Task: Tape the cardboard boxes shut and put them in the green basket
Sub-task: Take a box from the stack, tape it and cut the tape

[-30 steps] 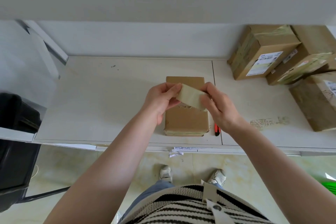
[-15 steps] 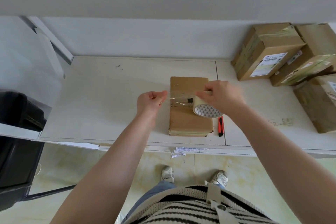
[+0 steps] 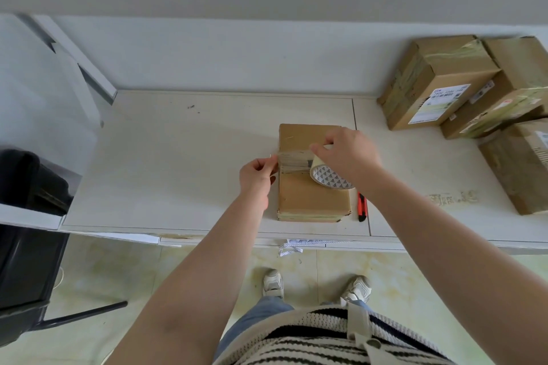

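Note:
A flat brown cardboard box [image 3: 311, 198] lies on the white table [image 3: 178, 163] near its front edge. My right hand [image 3: 347, 154] grips a roll of clear tape [image 3: 329, 176] over the box's right side. A strip of tape [image 3: 293, 158] stretches from the roll leftward across the box top. My left hand [image 3: 258, 175] pinches the strip's free end just past the box's left edge. The green basket is not in view.
Several taped cardboard boxes [image 3: 439, 83] with labels are stacked at the table's back right. A red utility knife [image 3: 361, 206] lies right of the flat box. A black chair [image 3: 26, 216] stands at the left. A wall runs behind the table.
The roll was held between both hands above the box. My hands then drew apart, pulling out a strip, and lowered it across the box top.

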{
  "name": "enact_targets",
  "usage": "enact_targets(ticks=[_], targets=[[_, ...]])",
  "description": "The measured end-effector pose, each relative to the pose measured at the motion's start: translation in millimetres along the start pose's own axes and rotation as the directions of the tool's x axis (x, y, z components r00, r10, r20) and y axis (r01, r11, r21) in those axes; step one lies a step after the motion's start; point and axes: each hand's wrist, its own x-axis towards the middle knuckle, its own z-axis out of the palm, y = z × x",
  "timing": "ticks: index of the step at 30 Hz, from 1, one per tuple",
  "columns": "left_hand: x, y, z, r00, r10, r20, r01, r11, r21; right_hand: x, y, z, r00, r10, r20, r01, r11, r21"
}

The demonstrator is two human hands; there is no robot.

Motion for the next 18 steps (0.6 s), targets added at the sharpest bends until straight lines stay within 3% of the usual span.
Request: enact_targets(ticks=[3,5,7,9,14,18], targets=[[-2,-5,6,0.999,0.050,-0.021,-0.049,0.998,0.031,-1,0,3,1.000,0.002,-0.011,-0.002,1.000,-0.011],[-6,-8,8,0.982,0.176,-0.066,-0.165,0.977,0.137,-2,0,4,1.000,0.001,-0.006,-0.001,1.000,-0.012],[-7,-10,5,0.929,0.369,-0.036,-0.327,0.862,0.388,-2,0,4,1.000,0.001,-0.006,-0.001,1.000,-0.014],[-5,-11,1,0.883,0.466,0.049,-0.415,0.728,0.547,-3,-2,4,1.000,-0.001,-0.010,0.001,0.999,-0.034],[-6,-6,-3,0.846,0.480,0.234,-0.509,0.593,0.624,-4,-2,5,1.000,-0.005,-0.031,0.004,0.999,-0.040],[-4,3,1,0.823,0.478,0.306,-0.497,0.346,0.796,-4,-4,6,0.999,0.007,-0.039,-0.009,0.999,-0.046]])
